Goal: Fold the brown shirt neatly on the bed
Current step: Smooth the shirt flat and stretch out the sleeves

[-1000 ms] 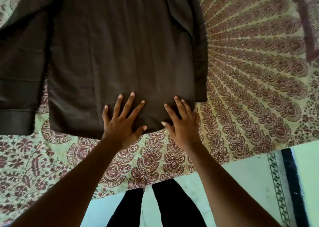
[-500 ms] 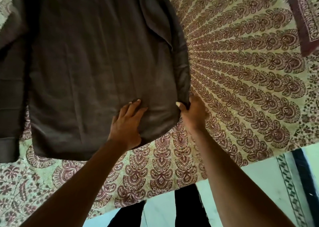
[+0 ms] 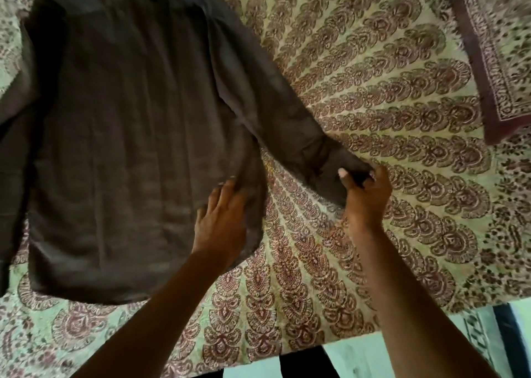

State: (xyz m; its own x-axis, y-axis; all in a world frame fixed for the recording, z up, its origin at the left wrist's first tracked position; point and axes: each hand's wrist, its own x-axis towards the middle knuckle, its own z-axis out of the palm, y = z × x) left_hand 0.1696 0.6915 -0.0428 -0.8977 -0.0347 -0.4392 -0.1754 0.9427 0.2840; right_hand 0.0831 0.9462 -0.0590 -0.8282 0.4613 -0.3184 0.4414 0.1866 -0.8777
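Note:
The brown shirt (image 3: pixel 129 148) lies spread flat on the bed, its hem toward me and its collar at the far end. My left hand (image 3: pixel 222 222) rests flat on the shirt's lower right side, fingers spread and pressing the cloth down. My right hand (image 3: pixel 365 194) pinches the cuff of the shirt's right sleeve (image 3: pixel 287 125), which stretches diagonally away from the body over the bedsheet. The left sleeve runs off the frame's left edge.
A patterned cream and maroon bedsheet (image 3: pixel 402 119) covers the bed. A matching pillow (image 3: pixel 500 50) lies at the far right. The bed's near edge (image 3: pixel 330 346) runs below my arms, with pale floor and my dark trouser legs beyond it.
My right hand took the right sleeve's cuff and pulled it out to the right, away from the shirt's body. My left hand moved from the hem up onto the shirt's right side.

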